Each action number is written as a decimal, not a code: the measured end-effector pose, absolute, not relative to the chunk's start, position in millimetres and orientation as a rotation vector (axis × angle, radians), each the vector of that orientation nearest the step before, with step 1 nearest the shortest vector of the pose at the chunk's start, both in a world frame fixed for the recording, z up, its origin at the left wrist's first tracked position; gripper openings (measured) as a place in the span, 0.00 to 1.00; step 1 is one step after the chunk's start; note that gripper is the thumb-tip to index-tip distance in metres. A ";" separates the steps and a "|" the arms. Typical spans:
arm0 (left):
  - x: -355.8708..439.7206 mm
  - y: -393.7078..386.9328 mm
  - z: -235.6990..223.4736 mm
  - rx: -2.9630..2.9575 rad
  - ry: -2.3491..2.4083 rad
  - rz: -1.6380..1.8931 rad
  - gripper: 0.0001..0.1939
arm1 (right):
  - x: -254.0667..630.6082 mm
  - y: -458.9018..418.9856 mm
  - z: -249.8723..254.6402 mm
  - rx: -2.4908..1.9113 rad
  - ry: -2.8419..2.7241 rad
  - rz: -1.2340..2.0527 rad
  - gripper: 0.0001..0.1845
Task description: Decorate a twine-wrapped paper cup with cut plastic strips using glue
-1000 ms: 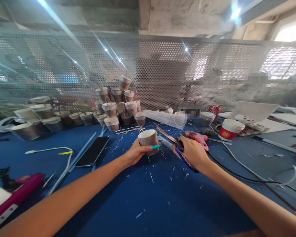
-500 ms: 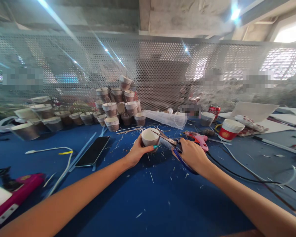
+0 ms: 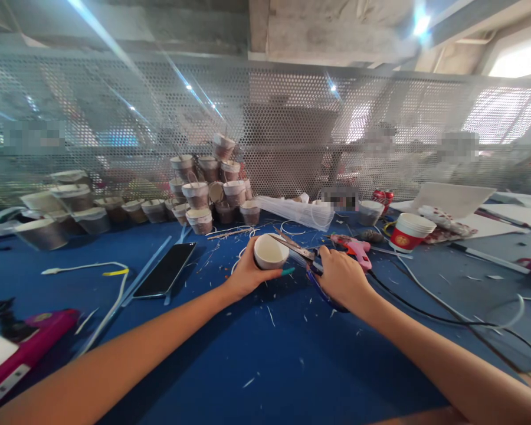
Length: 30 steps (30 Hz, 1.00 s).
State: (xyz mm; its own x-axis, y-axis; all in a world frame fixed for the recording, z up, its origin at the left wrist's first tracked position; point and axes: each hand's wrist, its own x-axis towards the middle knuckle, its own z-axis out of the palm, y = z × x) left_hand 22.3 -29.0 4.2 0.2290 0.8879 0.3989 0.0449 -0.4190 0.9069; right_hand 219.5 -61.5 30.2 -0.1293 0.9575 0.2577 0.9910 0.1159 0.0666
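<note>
My left hand (image 3: 246,276) is wrapped round a small paper cup (image 3: 271,252), its thumb across the near side. The cup leans so that its pale inside faces me. In my right hand (image 3: 343,277) is a pair of scissors (image 3: 307,254) with blue handles, gripped through the loops. The blades point left and lie at the cup's far right rim; I cannot tell whether they touch it. A pink glue gun (image 3: 356,248) lies just beyond my right hand.
A stack of wrapped cups (image 3: 197,195) stands at the back, with more cups (image 3: 73,198) to the left. A phone (image 3: 166,270) and a magenta power strip (image 3: 39,348) lie left. Red-and-white cups (image 3: 410,232) and a black cable (image 3: 429,319) are right. Scraps litter the blue table (image 3: 269,366).
My left hand has tipped the cup further toward me, showing more of its inside. The scissors have stayed close to the rim, with my right hand shifted slightly left.
</note>
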 end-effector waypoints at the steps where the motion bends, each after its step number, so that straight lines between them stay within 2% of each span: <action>1: 22.7 -29.8 4.4 1.688 0.871 1.292 0.35 | 219.8 -61.6 30.5 -1.965 -2.231 -0.333 0.20; 9: 22.8 -32.4 4.9 1.779 0.851 1.285 0.33 | 221.4 -62.3 32.8 -1.983 -2.252 -0.373 0.22; 24: 22.2 -34.7 6.1 1.790 0.907 1.241 0.32 | 224.8 -58.1 34.3 -1.961 -2.316 -0.420 0.20; 30: 23.5 -32.8 6.4 1.604 0.842 1.218 0.33 | 228.3 -50.7 29.2 -1.963 -2.212 -0.297 0.22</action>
